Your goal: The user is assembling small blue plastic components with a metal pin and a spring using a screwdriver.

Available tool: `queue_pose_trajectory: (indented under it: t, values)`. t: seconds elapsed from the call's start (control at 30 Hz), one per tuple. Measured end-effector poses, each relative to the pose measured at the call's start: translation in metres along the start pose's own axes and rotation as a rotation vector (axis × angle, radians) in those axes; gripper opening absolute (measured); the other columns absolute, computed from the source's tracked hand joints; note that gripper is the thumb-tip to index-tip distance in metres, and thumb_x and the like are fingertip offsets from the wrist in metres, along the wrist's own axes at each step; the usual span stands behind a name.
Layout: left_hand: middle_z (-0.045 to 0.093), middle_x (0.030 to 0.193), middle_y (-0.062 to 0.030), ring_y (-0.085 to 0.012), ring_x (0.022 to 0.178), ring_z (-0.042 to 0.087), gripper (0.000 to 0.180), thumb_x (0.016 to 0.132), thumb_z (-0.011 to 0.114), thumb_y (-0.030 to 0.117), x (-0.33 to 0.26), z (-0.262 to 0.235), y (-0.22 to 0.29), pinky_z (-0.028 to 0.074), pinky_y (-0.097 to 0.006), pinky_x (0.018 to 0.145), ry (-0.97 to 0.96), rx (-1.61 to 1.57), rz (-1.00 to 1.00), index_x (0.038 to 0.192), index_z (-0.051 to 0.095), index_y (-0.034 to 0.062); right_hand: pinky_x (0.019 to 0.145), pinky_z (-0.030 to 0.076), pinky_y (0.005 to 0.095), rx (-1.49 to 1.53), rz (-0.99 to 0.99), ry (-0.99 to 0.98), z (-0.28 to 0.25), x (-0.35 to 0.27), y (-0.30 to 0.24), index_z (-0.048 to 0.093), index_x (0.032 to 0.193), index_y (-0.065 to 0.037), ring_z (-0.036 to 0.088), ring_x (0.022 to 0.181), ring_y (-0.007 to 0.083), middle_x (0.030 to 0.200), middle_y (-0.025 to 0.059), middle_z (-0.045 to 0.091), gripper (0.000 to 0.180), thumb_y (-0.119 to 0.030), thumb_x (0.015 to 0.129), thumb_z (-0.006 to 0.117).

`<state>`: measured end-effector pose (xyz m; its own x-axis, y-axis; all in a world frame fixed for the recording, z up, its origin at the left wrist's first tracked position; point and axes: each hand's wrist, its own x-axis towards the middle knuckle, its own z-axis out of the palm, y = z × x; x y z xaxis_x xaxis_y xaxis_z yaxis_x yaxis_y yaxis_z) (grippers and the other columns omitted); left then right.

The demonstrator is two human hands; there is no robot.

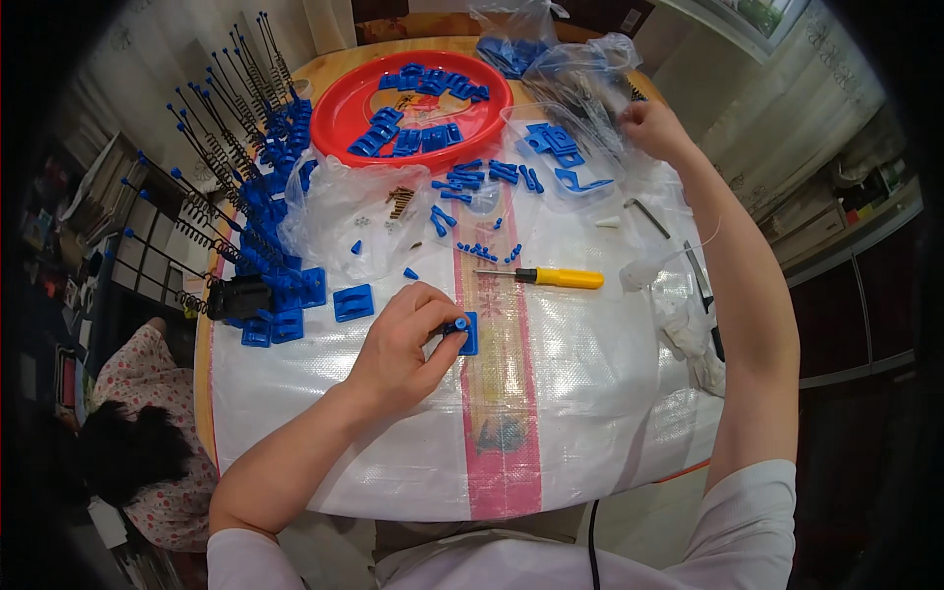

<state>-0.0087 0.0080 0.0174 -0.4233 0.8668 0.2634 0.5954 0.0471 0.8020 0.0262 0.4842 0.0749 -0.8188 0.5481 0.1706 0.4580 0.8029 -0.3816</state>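
My left hand (405,339) rests on the white woven sheet (580,393) in the middle of the table, its fingers closed on a small blue plastic base piece (464,332). My right hand (653,128) reaches to the far right of the table, fingers inside a clear plastic bag (580,74) beside loose blue brackets (560,147); what it grips is hidden. A yellow-handled screwdriver (551,277) lies between the two hands. Small blue caps and clips (482,211) are scattered just beyond it.
A red round tray (339,113) with blue parts sits at the back. Finished blue bases with black springs and rods (241,187) stand in rows at the left. A blue square base (353,303) lies nearby. White gloves (693,339) lie at the right. A person sits below left (138,433).
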Motion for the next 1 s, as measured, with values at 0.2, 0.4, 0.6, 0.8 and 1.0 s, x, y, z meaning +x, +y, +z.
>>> queue_pose_trajectory:
  t: [0.2,0.4,0.6,0.8,1.0]
  values:
    - [0.057,0.105,-0.0117,-0.0193,0.093,0.063,0.016,0.086,0.065,-0.006,0.001,0.0,0.001,0.055,-0.027,0.078,0.003,0.011,0.012,0.101,0.065,-0.0026,0.085,0.055,0.0419,-0.212,0.038,-0.036,0.017,0.007,0.0,0.076,0.093,-0.002,0.071,0.094,0.0352,0.097,0.0213,0.073,0.024,-0.019,0.077,0.074]
    - [0.057,0.105,-0.0113,-0.0195,0.092,0.063,0.015,0.086,0.066,-0.005,0.004,0.0,0.002,0.055,-0.027,0.076,-0.003,0.019,0.034,0.101,0.065,-0.0027,0.087,0.055,0.0438,-0.324,0.135,0.008,0.015,0.014,0.0,0.075,0.093,0.0,0.07,0.097,0.038,0.099,0.0233,0.073,0.026,-0.02,0.076,0.075]
    - [0.057,0.104,-0.0116,-0.0193,0.092,0.062,0.015,0.086,0.065,-0.006,0.0,-0.001,0.0,0.054,-0.027,0.076,0.009,0.014,0.026,0.101,0.065,-0.0026,0.085,0.054,0.0444,-0.199,0.2,-0.051,-0.001,0.004,-0.019,0.075,0.091,0.002,0.071,0.094,0.0369,0.093,0.0232,0.073,0.028,-0.021,0.075,0.076]
    - [0.059,0.105,-0.0119,-0.0222,0.095,0.059,0.018,0.084,0.062,-0.009,0.003,0.0,-0.002,0.051,-0.029,0.078,0.117,0.038,0.102,0.1,0.065,-0.001,0.083,0.054,0.0449,-0.292,0.232,0.115,0.001,0.009,-0.006,0.073,0.093,-0.001,0.071,0.093,0.0357,0.093,0.0208,0.073,0.024,-0.022,0.083,0.068]
    - [0.059,0.106,-0.0115,-0.0231,0.096,0.058,0.021,0.083,0.062,-0.009,0.0,-0.001,-0.006,0.05,-0.031,0.08,0.139,0.078,0.054,0.102,0.061,0.0002,0.091,0.052,0.0492,-0.368,0.203,0.17,-0.034,-0.014,-0.027,0.07,0.107,0.001,0.066,0.105,0.0441,0.112,0.0265,0.069,0.033,-0.028,0.091,0.064]
